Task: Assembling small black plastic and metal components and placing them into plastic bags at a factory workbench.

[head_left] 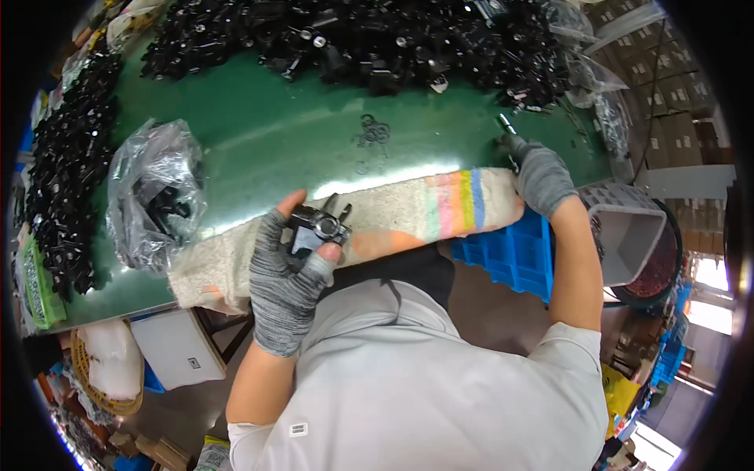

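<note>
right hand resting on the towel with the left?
No: the right hand is out at the far end of the towel, gripping a small metal tool, while the left hand holds a black part.

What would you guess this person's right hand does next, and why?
Probably it brings the small metal piece back toward the black part held up in the left hand. The right hand is stretched far out at the table's edge, fingers closed on that piece.

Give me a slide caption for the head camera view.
Gloved left hand holds a black metal part; right hand grips a tool over the green table.
</note>
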`<state>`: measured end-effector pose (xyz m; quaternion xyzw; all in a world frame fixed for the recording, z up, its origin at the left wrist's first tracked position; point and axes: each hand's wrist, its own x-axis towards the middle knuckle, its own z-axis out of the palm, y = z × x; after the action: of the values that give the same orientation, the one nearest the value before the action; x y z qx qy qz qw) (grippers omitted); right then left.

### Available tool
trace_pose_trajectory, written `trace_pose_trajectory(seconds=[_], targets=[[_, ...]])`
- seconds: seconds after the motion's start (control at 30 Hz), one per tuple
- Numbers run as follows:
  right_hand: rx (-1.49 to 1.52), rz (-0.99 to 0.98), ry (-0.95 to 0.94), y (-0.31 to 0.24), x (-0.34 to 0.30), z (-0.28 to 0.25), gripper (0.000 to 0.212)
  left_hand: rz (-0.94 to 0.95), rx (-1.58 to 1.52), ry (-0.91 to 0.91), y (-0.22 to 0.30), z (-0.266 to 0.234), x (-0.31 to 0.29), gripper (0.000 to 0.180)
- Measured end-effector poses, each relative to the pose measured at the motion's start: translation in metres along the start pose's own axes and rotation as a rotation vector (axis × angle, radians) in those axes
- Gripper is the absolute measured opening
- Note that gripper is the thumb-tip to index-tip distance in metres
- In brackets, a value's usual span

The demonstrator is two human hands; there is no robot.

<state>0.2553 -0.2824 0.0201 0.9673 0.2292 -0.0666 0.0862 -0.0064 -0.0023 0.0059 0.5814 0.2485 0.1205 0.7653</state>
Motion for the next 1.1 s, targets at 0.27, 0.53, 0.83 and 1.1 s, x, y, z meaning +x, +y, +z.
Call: trace_pose_trajectory(seconds=[0.27, 0.53, 0.83, 1.1], targets=[[1.267, -0.071, 0.445, -0.072, -0.049, -0.068, 0.026, 0.086, 0.250, 0.019, -0.006, 0.001, 0.005, 0.059], [1.077, -0.795, 0.463, -0.165, -0.052, -0.060, 0.030, 0.089, 0.185, -0.010, -0.009, 0.004, 0.001, 0.057], [0.851, -1.021, 0.395, -0.178, -0.045, -0.067, 0.037, 0.313, 0.386, 0.008, -0.010, 0.001, 0.001, 0.056], [1.204, -0.915, 0.234, -0.173, -0.036, -0.053, 0.053, 0.253, 0.178, -0.033, -0.019, -0.011, 0.002, 0.051]])
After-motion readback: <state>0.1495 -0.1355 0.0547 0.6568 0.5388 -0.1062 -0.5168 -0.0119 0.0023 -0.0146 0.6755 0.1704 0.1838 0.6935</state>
